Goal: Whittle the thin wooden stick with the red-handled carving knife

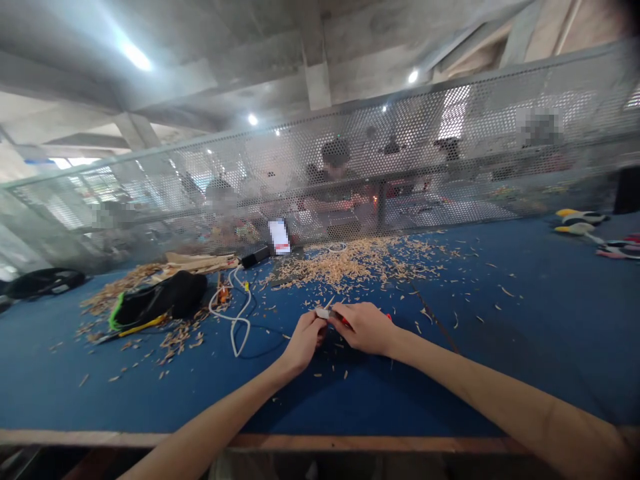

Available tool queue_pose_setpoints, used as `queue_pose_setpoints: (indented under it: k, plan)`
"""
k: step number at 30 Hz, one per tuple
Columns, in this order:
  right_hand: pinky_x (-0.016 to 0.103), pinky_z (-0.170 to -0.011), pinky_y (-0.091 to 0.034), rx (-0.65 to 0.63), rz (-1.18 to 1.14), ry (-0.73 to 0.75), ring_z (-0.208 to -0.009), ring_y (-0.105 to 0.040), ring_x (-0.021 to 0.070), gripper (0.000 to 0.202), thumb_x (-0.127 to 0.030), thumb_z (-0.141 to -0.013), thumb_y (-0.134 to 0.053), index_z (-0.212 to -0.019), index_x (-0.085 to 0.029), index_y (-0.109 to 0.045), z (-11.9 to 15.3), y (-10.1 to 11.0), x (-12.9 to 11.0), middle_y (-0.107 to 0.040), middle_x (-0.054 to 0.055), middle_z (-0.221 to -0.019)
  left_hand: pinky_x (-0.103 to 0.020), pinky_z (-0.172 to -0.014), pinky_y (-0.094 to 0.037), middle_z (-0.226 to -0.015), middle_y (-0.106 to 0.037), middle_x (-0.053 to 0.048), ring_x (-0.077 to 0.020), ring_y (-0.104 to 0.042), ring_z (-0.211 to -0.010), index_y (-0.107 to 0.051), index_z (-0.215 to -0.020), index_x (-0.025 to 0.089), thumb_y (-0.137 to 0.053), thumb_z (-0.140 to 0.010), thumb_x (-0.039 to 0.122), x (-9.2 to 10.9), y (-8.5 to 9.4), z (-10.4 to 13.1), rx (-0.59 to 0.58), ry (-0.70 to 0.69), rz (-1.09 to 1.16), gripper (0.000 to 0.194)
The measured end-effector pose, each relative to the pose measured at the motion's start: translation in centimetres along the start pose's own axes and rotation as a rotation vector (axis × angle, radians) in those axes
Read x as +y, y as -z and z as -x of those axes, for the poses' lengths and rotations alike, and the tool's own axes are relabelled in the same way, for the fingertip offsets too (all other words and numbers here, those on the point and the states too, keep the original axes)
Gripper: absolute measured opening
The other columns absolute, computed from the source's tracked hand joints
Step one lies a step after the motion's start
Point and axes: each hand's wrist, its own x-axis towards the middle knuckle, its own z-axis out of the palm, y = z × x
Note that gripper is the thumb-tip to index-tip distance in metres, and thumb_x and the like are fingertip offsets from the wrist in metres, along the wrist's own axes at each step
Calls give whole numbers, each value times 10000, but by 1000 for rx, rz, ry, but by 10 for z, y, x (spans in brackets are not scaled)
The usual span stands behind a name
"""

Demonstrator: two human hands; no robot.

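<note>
My left hand (304, 339) is closed, with a small pale pointed wooden piece (329, 303) sticking up from between the two hands. Close against it, my right hand (367, 327) wraps round a knife with a red handle (389, 317). A short light-grey flat part (323, 313), seemingly the knife's blade, shows at the fingers of both hands. How the edge meets the wood is too small to make out. Loose wood shavings (345, 263) lie heaped beyond the hands on the blue tabletop (425, 393).
To the left lie a black cloth bag (165, 300), a yellow-handled tool (143, 325) and a white cable (235, 327). A phone (279, 237) leans against the perforated metal screen (410, 167). Painted bird figures (580, 223) sit far right. People are visible behind the screen.
</note>
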Motion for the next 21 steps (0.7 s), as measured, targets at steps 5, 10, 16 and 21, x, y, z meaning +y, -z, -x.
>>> queue_pose_setpoints:
  k: [5,10,16,21]
  plan:
    - [268,-625,-333,-31,41,2,-789,-710,197,316,-381,-1087,-359,-1086,-196,-616,0,2,8,-770,83,-966,-197,-416,-127,-475,-269,138,-35,-160,-402,-401,-685,232,-575,-674,397,1,2,0,-32,37,3,240]
    - [259,-606,-312,-40,92,43,-850,-715,199,331,-407,-1081,-379,-1147,-203,-631,-1,5,21,-772,90,-1040,-213,-394,-89,-454,-252,140,-43,-156,-369,-368,-689,252,-571,-696,430,-2,5,-4,-90,63,-8,270]
    - [275,-571,-272,-29,153,69,-775,-703,201,376,-445,-1069,-373,-1150,-201,-648,-8,0,31,-779,86,-1014,-197,-380,-80,-436,-244,148,-46,-144,-359,-353,-712,257,-566,-725,427,-2,5,-9,-117,73,-2,273]
    - [282,-576,-306,39,130,-258,-673,-664,194,404,-406,-1062,-319,-1087,-189,-659,-11,7,77,-766,96,-853,-183,-366,-73,-420,-232,155,-45,-123,-351,-347,-716,257,-587,-722,413,-7,14,-6,-157,73,65,286]
